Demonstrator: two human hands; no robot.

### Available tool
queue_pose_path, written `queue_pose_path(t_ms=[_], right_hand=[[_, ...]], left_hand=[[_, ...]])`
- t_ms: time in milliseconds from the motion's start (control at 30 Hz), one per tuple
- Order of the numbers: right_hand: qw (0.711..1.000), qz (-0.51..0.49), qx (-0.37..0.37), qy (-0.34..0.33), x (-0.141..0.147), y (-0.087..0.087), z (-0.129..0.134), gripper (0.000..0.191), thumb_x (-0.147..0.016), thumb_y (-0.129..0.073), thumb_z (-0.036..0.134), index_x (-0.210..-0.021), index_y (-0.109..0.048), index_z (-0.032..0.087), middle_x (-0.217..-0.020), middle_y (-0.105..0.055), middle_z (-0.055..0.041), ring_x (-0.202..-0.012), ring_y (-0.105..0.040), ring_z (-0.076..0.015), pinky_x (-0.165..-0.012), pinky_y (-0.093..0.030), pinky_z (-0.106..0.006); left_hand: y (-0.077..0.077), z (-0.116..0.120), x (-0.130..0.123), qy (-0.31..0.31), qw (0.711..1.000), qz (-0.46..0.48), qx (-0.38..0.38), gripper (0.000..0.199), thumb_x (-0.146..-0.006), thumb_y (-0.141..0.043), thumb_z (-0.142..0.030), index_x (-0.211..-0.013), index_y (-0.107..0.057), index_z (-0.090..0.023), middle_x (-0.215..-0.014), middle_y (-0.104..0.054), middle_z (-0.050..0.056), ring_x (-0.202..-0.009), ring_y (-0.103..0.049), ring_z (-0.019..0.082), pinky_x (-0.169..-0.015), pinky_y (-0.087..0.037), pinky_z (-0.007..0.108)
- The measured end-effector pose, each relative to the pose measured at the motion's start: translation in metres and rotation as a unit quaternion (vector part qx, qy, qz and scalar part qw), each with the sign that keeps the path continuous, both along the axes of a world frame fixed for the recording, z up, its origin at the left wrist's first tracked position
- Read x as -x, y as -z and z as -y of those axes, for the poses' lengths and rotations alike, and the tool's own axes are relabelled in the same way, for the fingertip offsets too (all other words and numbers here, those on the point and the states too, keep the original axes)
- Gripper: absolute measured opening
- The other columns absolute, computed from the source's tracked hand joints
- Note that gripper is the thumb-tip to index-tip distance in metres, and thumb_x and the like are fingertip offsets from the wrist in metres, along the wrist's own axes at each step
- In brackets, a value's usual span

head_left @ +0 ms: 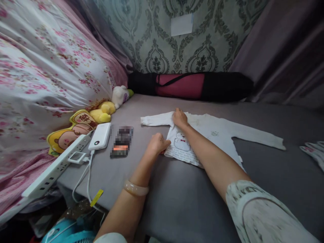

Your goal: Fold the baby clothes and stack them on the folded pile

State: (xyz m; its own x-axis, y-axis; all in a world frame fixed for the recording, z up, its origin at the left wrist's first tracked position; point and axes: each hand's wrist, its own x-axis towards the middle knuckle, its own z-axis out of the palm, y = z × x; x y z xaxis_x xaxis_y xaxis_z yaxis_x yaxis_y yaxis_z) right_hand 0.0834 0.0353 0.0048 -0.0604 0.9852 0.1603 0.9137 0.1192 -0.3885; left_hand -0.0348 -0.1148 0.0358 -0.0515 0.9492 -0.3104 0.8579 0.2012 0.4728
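Observation:
A small white long-sleeved shirt (207, 135) lies spread on the grey sheet, its printed front facing up and both sleeves stretched out sideways. At the lower left corner of the hem, my left hand (159, 143) is closed in a pinch on the cloth. My right hand (180, 118) grips the shirt near the base of the left-hand sleeve, its fingers bent and partly hidden. The right forearm crosses over the shirt front and covers part of the print. A pale bangle (136, 188) circles my left wrist.
Left of the shirt lie a blurred-out phone-like object (122, 141), a white power bank (100, 136) with cables and a power strip (57, 165). Plush toys (102, 111) line the floral curtain. A long black-and-red bag (179, 85) rests against the wall. Striped cloth (315, 152) sits far right.

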Motion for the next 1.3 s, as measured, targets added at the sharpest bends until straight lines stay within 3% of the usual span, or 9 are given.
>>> queue_pose_path(t_ms=[133, 267, 467, 700, 933, 1100, 1300], right_hand=[[0.992, 0.006, 0.013, -0.127, -0.028, -0.001, 0.020, 0.050, -0.090, -0.034, 0.016, -0.140, -0.037, 0.012, -0.133, -0.055, -0.0143, -0.121, -0.052, -0.0236, -0.101, -0.040, -0.034], [0.968, 0.055, 0.032, -0.243, -0.055, 0.004, 0.055, 0.052, -0.092, -0.038, 0.027, -0.142, -0.038, 0.011, -0.149, -0.039, -0.0135, -0.138, -0.034, -0.0216, -0.112, -0.028, -0.033], [0.976, 0.104, 0.102, -0.159, -0.055, 0.005, 0.104, 0.063, -0.097, -0.023, 0.045, -0.150, -0.026, 0.009, -0.159, -0.015, -0.0167, -0.146, -0.010, -0.0302, -0.116, -0.010, -0.048], [0.984, 0.093, 0.077, -0.129, -0.047, 0.006, 0.117, 0.064, -0.098, -0.019, 0.046, -0.151, -0.026, 0.010, -0.159, -0.016, -0.0145, -0.146, -0.009, -0.0274, -0.116, -0.005, -0.047], [0.987, 0.081, 0.052, -0.130, -0.049, 0.007, 0.120, 0.065, -0.098, -0.020, 0.047, -0.149, -0.030, 0.009, -0.158, -0.020, -0.0158, -0.145, -0.012, -0.0290, -0.115, -0.007, -0.048], [0.989, 0.076, 0.045, -0.118, -0.045, 0.009, 0.123, 0.063, -0.098, -0.022, 0.044, -0.149, -0.031, 0.008, -0.157, -0.021, -0.0168, -0.145, -0.014, -0.0299, -0.115, -0.007, -0.048], [0.992, 0.062, 0.053, -0.098, -0.031, 0.010, 0.147, 0.064, -0.097, -0.024, 0.041, -0.149, -0.028, 0.005, -0.158, -0.017, -0.0176, -0.146, -0.010, -0.0294, -0.115, -0.004, -0.049]], left_hand=[[0.000, 0.001, 0.001, 0.021, 1.000, -0.012, -0.011, 0.025, -0.073, -0.049, -0.022, -0.056, -0.065, -0.014, -0.051, -0.063, 0.009, -0.055, -0.062, 0.018, -0.057, -0.046, 0.024], [-0.003, 0.002, 0.000, 0.041, 0.999, -0.017, 0.005, 0.026, -0.075, -0.047, -0.020, -0.059, -0.066, -0.013, -0.053, -0.064, 0.009, -0.056, -0.063, 0.017, -0.058, -0.046, 0.023], [-0.005, 0.007, -0.005, 0.044, 0.995, -0.059, -0.064, 0.026, -0.080, -0.045, -0.023, -0.070, -0.067, -0.014, -0.063, -0.068, 0.012, -0.072, -0.066, 0.019, -0.068, -0.046, 0.025], [0.005, 0.001, -0.006, 0.028, 0.993, -0.088, -0.077, 0.023, -0.081, -0.052, -0.026, -0.091, -0.068, -0.014, -0.089, -0.071, 0.012, -0.084, -0.065, 0.020, -0.068, -0.042, 0.025], [-0.003, 0.001, 0.002, 0.064, 0.995, -0.076, -0.025, 0.031, -0.083, -0.055, -0.040, -0.076, -0.068, -0.013, -0.071, -0.067, 0.007, -0.069, -0.059, 0.016, -0.058, -0.035, 0.024], [-0.010, 0.006, 0.000, 0.072, 0.993, -0.087, -0.017, 0.027, -0.083, -0.056, -0.036, -0.071, -0.066, -0.014, -0.069, -0.065, 0.007, -0.069, -0.058, 0.016, -0.057, -0.032, 0.024], [-0.005, 0.003, 0.004, 0.080, 0.996, -0.038, 0.007, 0.027, -0.080, -0.052, -0.029, -0.057, -0.059, -0.016, -0.054, -0.057, 0.003, -0.058, -0.055, 0.014, -0.054, -0.034, 0.022]])
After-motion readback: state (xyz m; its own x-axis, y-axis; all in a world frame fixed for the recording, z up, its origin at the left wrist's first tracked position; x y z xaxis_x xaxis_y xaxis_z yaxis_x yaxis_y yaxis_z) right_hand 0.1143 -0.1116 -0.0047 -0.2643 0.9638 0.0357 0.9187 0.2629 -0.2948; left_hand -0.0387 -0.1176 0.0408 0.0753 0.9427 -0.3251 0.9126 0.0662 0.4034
